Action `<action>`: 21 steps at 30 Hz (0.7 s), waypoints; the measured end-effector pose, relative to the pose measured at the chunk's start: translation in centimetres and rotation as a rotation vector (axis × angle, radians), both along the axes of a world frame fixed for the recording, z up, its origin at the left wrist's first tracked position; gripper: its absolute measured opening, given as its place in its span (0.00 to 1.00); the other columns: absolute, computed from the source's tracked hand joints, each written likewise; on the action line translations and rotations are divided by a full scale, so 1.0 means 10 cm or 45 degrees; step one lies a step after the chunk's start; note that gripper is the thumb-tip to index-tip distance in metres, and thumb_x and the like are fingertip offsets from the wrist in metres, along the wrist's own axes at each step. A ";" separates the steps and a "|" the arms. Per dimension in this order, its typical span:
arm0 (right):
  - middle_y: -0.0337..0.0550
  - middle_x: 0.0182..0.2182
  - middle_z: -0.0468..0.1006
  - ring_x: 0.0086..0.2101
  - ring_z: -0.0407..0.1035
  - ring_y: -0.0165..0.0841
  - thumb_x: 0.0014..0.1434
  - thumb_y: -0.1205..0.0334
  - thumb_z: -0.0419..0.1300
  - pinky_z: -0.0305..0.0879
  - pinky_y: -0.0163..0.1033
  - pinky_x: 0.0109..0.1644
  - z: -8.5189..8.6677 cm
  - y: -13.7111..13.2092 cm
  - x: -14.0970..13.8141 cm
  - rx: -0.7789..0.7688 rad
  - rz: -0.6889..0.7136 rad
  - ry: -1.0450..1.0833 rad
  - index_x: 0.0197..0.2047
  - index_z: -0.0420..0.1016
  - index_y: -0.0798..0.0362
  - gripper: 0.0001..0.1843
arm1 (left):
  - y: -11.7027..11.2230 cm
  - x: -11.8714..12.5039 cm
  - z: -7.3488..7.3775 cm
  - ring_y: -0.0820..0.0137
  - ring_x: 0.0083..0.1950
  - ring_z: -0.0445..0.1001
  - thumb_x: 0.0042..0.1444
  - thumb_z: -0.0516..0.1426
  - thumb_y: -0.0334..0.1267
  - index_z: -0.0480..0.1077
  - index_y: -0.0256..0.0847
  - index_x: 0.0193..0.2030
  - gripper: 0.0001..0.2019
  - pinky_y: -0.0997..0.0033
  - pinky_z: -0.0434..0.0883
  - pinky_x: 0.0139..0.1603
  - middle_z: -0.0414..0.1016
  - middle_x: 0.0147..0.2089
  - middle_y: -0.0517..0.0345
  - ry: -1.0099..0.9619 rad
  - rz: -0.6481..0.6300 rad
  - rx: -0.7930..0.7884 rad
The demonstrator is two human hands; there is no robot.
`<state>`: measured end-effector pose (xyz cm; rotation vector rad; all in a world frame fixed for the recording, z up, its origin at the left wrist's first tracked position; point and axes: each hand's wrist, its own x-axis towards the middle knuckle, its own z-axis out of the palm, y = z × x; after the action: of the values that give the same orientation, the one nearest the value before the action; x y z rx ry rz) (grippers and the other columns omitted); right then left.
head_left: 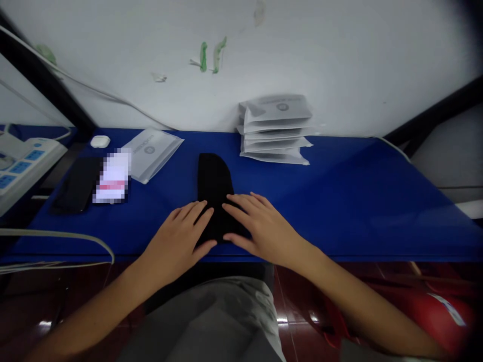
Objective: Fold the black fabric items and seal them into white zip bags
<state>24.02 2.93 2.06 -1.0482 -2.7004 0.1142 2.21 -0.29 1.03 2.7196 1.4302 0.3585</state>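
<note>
Hands, left hand (181, 236) and right hand (260, 226), lie flat on black cloth (213, 181); packet (151, 151) logo unreadable

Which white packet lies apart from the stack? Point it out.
The single white packet, flat on the blue table left of the black cloth; the others are stacked by the wall.

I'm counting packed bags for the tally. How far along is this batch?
A stack of filled white pouches stands by the wall. Both hands, left hand and right hand, press flat on a black sock. One pouch lies apart at left.
</note>
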 end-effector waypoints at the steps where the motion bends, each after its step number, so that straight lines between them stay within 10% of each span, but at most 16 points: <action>1: 0.57 0.60 0.65 0.59 0.60 0.46 0.60 0.48 0.57 0.56 0.58 0.62 0.01 -0.05 0.01 -0.004 0.017 -0.047 0.60 0.64 0.57 0.30 | -0.03 -0.03 -0.03 0.53 0.65 0.60 0.60 0.53 0.50 0.58 0.36 0.63 0.29 0.49 0.63 0.60 0.61 0.65 0.40 0.040 -0.033 -0.025; 6: 0.59 0.64 0.58 0.63 0.53 0.48 0.59 0.51 0.59 0.51 0.61 0.64 -0.01 -0.14 0.01 0.067 0.060 -0.182 0.62 0.61 0.60 0.33 | -0.01 -0.06 -0.10 0.52 0.67 0.57 0.60 0.53 0.51 0.55 0.32 0.65 0.32 0.48 0.62 0.61 0.56 0.68 0.36 0.155 -0.060 0.006; 21: 0.50 0.47 0.77 0.46 0.70 0.40 0.57 0.69 0.56 0.59 0.53 0.59 -0.13 -0.05 -0.06 0.042 0.065 -0.162 0.48 0.73 0.57 0.15 | -0.01 0.08 -0.12 0.57 0.51 0.73 0.57 0.49 0.27 0.66 0.28 0.54 0.18 0.56 0.71 0.49 0.75 0.51 0.42 0.191 -0.078 0.224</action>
<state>23.46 2.40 0.74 -1.0100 -2.8329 0.0128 3.02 -0.39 -0.17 2.9815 1.4076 0.2952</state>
